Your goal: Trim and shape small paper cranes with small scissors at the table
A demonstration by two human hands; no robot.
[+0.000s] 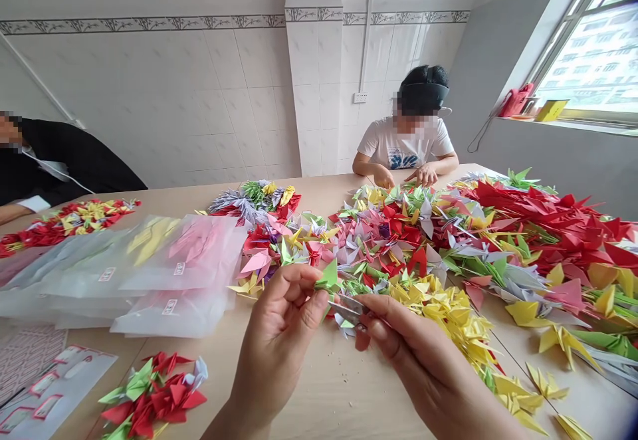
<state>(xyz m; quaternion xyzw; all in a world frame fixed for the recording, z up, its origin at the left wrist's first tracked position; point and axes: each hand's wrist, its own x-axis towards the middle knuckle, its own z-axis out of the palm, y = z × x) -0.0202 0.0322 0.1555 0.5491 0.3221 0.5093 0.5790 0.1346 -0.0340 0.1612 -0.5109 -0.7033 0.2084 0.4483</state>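
My left hand (286,333) pinches a green folded paper crane (327,279) between thumb and fingertips, near the middle of the view. My right hand (409,347) is closed around a small metal tool with two narrow blades (350,308); whether it is tweezers or snips I cannot make out. The blades meet the lower side of the green crane, and my fingers hide part of both. Just beyond my hands lies a wide heap of multicoloured paper cranes (379,234). Yellow cranes (438,307) are bunched beside my right hand.
Clear plastic bags (174,300) holding folded paper are stacked at left. A small pile of red and green cranes (164,393) lies front left, near labelled sheets (54,387). Red cranes (543,224) rise at right. One person (403,141) works across the table, another (74,161) at far left.
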